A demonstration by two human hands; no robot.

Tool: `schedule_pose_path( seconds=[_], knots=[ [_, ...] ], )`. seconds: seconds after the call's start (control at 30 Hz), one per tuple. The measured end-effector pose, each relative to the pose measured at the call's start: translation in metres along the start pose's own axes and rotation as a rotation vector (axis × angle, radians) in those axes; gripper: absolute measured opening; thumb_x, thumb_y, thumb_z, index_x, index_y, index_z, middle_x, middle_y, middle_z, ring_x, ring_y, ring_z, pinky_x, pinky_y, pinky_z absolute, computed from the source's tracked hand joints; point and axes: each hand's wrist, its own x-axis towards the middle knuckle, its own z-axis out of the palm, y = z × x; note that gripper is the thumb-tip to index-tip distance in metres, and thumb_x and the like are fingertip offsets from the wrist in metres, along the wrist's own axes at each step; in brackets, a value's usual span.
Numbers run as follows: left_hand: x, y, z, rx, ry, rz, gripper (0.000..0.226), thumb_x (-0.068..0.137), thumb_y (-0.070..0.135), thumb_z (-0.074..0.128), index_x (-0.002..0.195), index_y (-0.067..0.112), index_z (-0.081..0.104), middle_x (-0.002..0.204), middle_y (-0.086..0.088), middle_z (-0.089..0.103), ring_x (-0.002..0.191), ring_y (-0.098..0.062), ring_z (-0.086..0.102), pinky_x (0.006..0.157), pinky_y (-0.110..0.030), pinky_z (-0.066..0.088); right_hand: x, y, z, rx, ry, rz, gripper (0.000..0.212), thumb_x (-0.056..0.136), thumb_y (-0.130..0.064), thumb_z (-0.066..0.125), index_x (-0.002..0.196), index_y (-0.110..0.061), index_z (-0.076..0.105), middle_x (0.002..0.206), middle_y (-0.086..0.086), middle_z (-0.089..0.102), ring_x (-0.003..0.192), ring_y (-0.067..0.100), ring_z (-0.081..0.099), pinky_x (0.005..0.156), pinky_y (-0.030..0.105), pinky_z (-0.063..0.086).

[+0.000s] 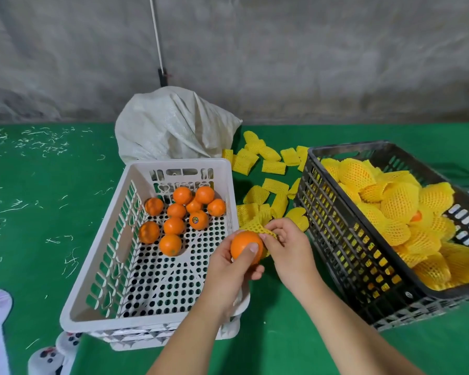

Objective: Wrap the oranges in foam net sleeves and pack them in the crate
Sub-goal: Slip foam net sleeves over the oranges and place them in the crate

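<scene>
Orange [245, 246] in the left hand [229, 269], yellow foam net sleeve [257, 229] pinched in the right hand [287, 246], both held above the near right corner of the white crate [146, 319].

Left fingers [248, 253] are curled round the orange, thumb lying across its front, and the right fingers are pinching the sleeve's edge right up against the fruit. White crate still has ten or so bare oranges [183, 216] bunched toward its far end. Loose sleeves [266, 169] are scattered on the green tabletop [38, 212] between the two crates, and the black crate [344, 239] on the right is piled with wrapped oranges [398, 201]. A white woven sack [173, 125] sits behind the white crate.
</scene>
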Motion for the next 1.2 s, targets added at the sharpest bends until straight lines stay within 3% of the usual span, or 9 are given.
schedule_pose_path(
  seconds=[0.23, 0.37, 0.47, 0.6, 0.73, 0.83, 0.97, 1.1, 1.2],
  knots=[
    [0.015, 0.003, -0.003, 0.119, -0.026, 0.078, 0.078, 0.097, 0.024, 0.07, 0.152, 0.053, 0.023, 0.142, -0.022, 0.054, 0.113, -0.035, 0.071, 0.079, -0.034, 0.062, -0.017, -0.01, 0.008, 0.06, 0.033, -0.015, 0.029, 0.099, -0.007, 0.061, 0.101, -0.035, 0.068, 0.091, -0.017, 0.072, 0.08, 0.003, 0.07, 0.066, 0.017, 0.055],
    [0.014, 0.0, -0.01, 0.206, -0.098, 0.06, 0.068, 0.098, 0.019, 0.061, 0.153, 0.05, 0.034, 0.146, -0.01, 0.056, 0.13, -0.029, 0.064, 0.098, -0.057, 0.054, -0.011, -0.013, 0.0, -0.095, 0.013, -0.062, 0.023, 0.1, -0.009, 0.06, 0.109, -0.028, 0.069, 0.101, -0.013, 0.071, 0.091, 0.005, 0.068, 0.084, 0.031, 0.059],
    [0.017, -0.004, -0.005, 0.248, -0.017, 0.142, 0.055, 0.104, 0.015, 0.064, 0.151, 0.032, 0.04, 0.133, -0.009, 0.066, 0.119, -0.025, 0.07, 0.102, -0.047, 0.055, -0.015, -0.015, -0.002, -0.189, 0.05, -0.211, 0.02, 0.099, -0.011, 0.062, 0.108, -0.027, 0.07, 0.104, -0.018, 0.066, 0.098, 0.002, 0.064, 0.088, 0.027, 0.055],
    [0.022, -0.002, -0.01, 0.055, 0.158, 0.124, 0.05, 0.095, -0.006, 0.068, 0.133, 0.021, 0.052, 0.098, -0.017, 0.072, 0.073, -0.024, 0.067, 0.056, -0.028, 0.056, -0.036, -0.014, 0.016, -0.352, -0.033, -0.486, 0.021, 0.093, -0.005, 0.067, 0.107, -0.018, 0.071, 0.108, -0.01, 0.062, 0.097, 0.015, 0.059, 0.086, 0.029, 0.051],
    [0.026, -0.005, -0.015, 0.106, 0.258, 0.136, 0.033, 0.096, 0.006, 0.068, 0.121, 0.021, 0.053, 0.078, 0.0, 0.073, 0.073, -0.022, 0.067, 0.059, -0.032, 0.056, -0.027, -0.014, 0.024, -0.358, -0.051, -0.468, 0.037, 0.092, -0.004, 0.067, 0.127, -0.016, 0.062, 0.128, -0.005, 0.048, 0.121, 0.014, 0.046, 0.102, 0.022, 0.042],
    [0.023, -0.004, -0.015, 0.099, 0.196, 0.132, 0.039, 0.09, 0.029, 0.064, 0.128, 0.028, 0.054, 0.089, -0.009, 0.07, 0.081, -0.026, 0.064, 0.063, -0.038, 0.053, -0.021, -0.016, 0.021, -0.297, -0.055, -0.403, 0.048, 0.095, -0.011, 0.065, 0.141, -0.02, 0.053, 0.132, -0.006, 0.042, 0.127, 0.015, 0.044, 0.106, 0.026, 0.042],
    [0.017, 0.001, -0.019, 0.135, -0.014, 0.225, 0.051, 0.096, 0.026, 0.068, 0.143, 0.039, 0.053, 0.124, -0.01, 0.071, 0.1, -0.022, 0.068, 0.073, -0.032, 0.057, -0.013, -0.016, 0.009, -0.239, -0.116, -0.436, 0.045, 0.097, 0.0, 0.06, 0.138, -0.019, 0.062, 0.123, -0.004, 0.05, 0.116, 0.008, 0.052, 0.097, 0.022, 0.049],
    [0.017, 0.002, -0.011, 0.115, 0.034, 0.241, 0.046, 0.098, 0.015, 0.072, 0.14, 0.025, 0.056, 0.111, -0.015, 0.071, 0.082, -0.024, 0.066, 0.056, -0.027, 0.055, -0.008, -0.02, 0.001, -0.319, 0.019, -0.443, 0.034, 0.093, 0.002, 0.065, 0.124, -0.011, 0.071, 0.109, -0.001, 0.058, 0.091, 0.005, 0.054, 0.079, 0.025, 0.052],
    [0.021, -0.001, -0.011, 0.062, 0.132, 0.221, 0.038, 0.101, 0.01, 0.067, 0.136, 0.016, 0.055, 0.116, -0.021, 0.072, 0.093, -0.031, 0.07, 0.072, -0.034, 0.061, -0.023, -0.018, 0.01, -0.36, 0.033, -0.579, 0.027, 0.089, 0.001, 0.069, 0.115, -0.006, 0.071, 0.104, 0.003, 0.061, 0.089, 0.013, 0.058, 0.074, 0.029, 0.053]
  ],
)
